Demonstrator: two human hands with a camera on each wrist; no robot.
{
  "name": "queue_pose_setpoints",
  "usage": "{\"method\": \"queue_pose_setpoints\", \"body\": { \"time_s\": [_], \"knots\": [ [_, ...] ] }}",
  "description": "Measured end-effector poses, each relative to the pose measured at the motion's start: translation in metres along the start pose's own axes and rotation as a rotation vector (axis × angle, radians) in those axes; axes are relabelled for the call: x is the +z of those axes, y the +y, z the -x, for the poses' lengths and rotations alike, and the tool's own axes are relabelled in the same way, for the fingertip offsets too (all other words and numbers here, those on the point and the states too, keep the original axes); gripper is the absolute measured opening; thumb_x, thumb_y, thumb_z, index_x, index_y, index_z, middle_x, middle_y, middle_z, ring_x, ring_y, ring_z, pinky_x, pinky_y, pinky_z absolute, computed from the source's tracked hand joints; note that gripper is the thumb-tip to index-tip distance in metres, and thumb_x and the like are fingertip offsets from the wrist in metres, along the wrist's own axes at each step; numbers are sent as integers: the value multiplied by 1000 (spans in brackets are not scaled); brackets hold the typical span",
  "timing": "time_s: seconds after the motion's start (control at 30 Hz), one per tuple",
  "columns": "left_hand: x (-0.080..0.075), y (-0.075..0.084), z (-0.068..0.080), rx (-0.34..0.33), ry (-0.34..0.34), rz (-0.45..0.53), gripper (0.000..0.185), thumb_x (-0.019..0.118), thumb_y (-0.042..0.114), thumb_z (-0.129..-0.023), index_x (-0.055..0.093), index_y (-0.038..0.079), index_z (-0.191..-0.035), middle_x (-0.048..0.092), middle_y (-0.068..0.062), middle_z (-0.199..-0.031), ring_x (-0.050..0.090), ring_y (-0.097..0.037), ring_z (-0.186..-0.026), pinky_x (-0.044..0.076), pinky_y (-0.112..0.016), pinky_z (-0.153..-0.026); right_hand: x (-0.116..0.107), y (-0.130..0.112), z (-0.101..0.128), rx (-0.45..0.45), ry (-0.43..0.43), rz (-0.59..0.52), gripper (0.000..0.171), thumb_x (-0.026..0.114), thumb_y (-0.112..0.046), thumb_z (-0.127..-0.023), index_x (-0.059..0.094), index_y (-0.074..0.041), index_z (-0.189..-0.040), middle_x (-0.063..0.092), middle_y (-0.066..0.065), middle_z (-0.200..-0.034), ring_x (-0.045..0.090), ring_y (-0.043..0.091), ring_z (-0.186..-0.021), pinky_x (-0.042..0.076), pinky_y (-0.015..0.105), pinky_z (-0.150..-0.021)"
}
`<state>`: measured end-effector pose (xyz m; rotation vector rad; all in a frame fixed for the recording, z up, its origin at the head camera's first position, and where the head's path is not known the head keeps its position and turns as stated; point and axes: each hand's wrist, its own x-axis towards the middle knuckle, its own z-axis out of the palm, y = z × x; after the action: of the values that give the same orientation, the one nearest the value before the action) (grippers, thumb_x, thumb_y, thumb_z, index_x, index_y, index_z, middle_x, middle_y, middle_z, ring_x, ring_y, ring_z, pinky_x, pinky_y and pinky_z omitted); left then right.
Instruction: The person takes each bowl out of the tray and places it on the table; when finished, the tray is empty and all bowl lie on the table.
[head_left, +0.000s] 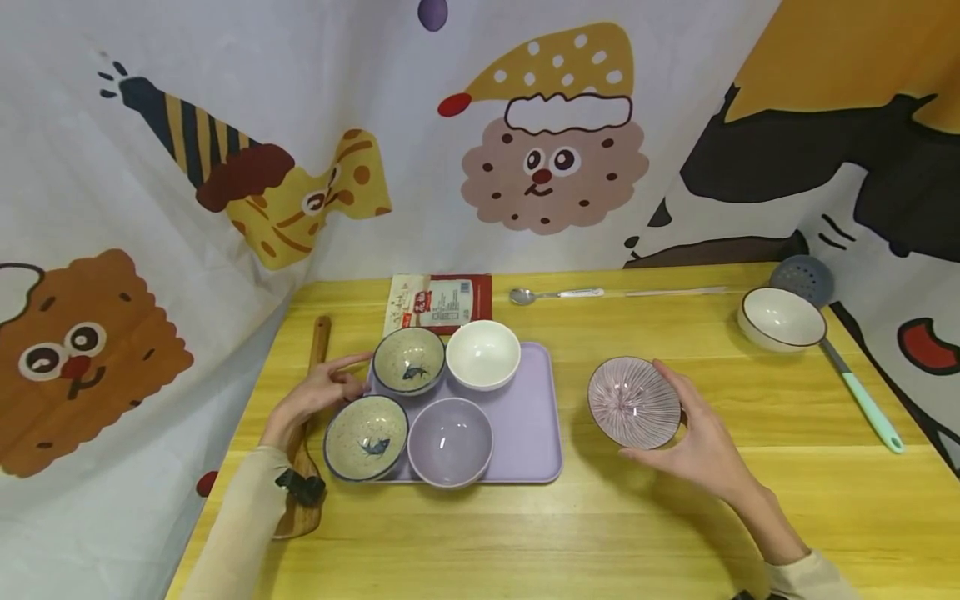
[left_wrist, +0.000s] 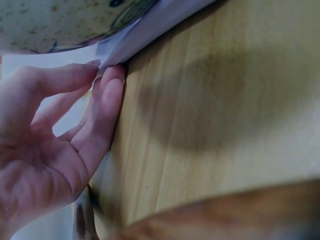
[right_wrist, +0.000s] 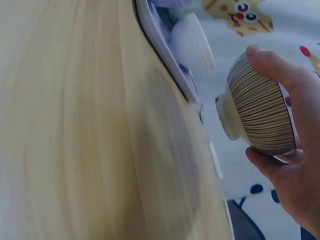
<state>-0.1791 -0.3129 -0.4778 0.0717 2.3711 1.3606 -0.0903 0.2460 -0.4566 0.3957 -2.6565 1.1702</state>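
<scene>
Closest in, a wooden spatula (head_left: 300, 518) lies on the yellow table (head_left: 637, 525), partly under the pale left sleeve (head_left: 243, 512) and its black strap (head_left: 302, 487). Over on the right, the right hand (head_left: 701, 446) has the striped bowl (head_left: 632, 403) clamped between thumb and fingers, held up off the table, its foot clear of the wood, just beside the tray (head_left: 534, 425). And the left hand (head_left: 322, 393): thumb and fingertips together, pinching the tray's left edge!

On that purple tray it's four bowls. In the near row, a speckled fish bowl (head_left: 367, 438) pokes past the left edge beside a lilac bowl (head_left: 451, 442); behind them, a second fish bowl (head_left: 409, 361) next to a white bowl (head_left: 483, 356).

Farther out right, a brown-rimmed bowl (head_left: 782, 318) overlaps a skimmer (head_left: 802, 279) with a mint handle. Along the back come a red-and-white packet (head_left: 450, 304), a spoon (head_left: 555, 294) and a thin pale stick (head_left: 677, 292). Beyond them all hangs a cartoon-printed cloth (head_left: 405, 75).
</scene>
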Motion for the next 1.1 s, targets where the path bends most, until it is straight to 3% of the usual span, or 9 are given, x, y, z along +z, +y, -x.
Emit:
{"method": "queue_pose_setpoints", "body": {
  "time_s": [0.13, 0.37, 0.47, 0.57, 0.77, 0.83, 0.9, 1.0, 1.1],
  "knots": [
    [0, 0, -1, -2, -7, 6, 71, 66, 6, -92, 36, 6, -157, 73, -8, -92, 66, -13, -84, 54, -27, -75, -10, 8, 3, 38, 20, 2, 130, 103, -23, -52, 31, -22, -160, 44, 19, -151, 51, 23, -119, 36, 0, -89],
    [0, 1, 1, -4, -11, 19, 72, 67, 7, -92, 36, 8, -157, 73, -8, -91, 66, -13, -82, 54, -28, -72, -26, 25, 7, 101, 62, -6, 127, 101, -19, -57, 28, -16, -161, 41, 24, -150, 39, -11, -115, 32, -2, -89],
    [0, 2, 1, -10, -9, 17, 72, 67, 8, -92, 36, 8, -157, 73, -7, -89, 65, -13, -81, 53, -28, -72, -32, 33, 9, 137, 93, -2, 125, 100, -18, -60, 26, -16, -162, 40, 26, -150, 36, -15, -113, 31, -3, -87],
    [1, 2, 1, -15, -5, 13, 72, 67, 7, -91, 37, 8, -157, 72, -6, -88, 65, -13, -81, 53, -28, -72, -39, 39, 9, 171, 131, 1, 124, 99, -17, -62, 25, -16, -162, 39, 27, -151, 37, -11, -115, 30, -3, -88],
    [0, 1, 1, -10, -1, 16, 71, 65, 5, -92, 36, 6, -157, 73, -6, -89, 66, -13, -82, 55, -27, -73, -50, 52, 13, 256, 211, 50, 122, 98, -19, -64, 25, -10, -161, 40, 28, -151, 47, 38, -124, 30, -1, -88],
    [0, 1, 2, -7, -3, 13, 71, 65, 5, -92, 36, 7, -157, 72, -6, -89, 65, -12, -81, 54, -27, -72, -55, 56, 14, 305, 228, 70, 122, 97, -21, -65, 24, -11, -162, 39, 29, -152, 46, 47, -124, 38, 12, -100],
    [0, 1, 1, -7, -5, 12, 71, 65, 6, -92, 36, 7, -157, 72, -7, -89, 65, -12, -81, 54, -27, -72, -59, 59, 16, 351, 247, 78, 123, 96, -23, -65, 22, -12, -162, 37, 30, -154, 43, 53, -128, 41, 36, -111],
    [0, 2, 2, -8, -6, 5, 71, 65, 7, -92, 36, 6, -157, 72, -6, -89, 65, -12, -81, 53, -27, -71, -63, 64, 19, 406, 280, 79, 123, 96, -23, -65, 21, -11, -162, 34, 31, -155, 40, 55, -132, 32, 70, -108],
    [1, 3, 1, -5, -6, -6, 71, 64, 6, -92, 36, 5, -157, 72, -7, -90, 65, -12, -81, 53, -27, -72, -69, 69, 21, 453, 315, 74, 122, 95, -22, -66, 21, -12, -162, 32, 28, -158, 36, 53, -137, 28, 71, -111]
  ]
}}
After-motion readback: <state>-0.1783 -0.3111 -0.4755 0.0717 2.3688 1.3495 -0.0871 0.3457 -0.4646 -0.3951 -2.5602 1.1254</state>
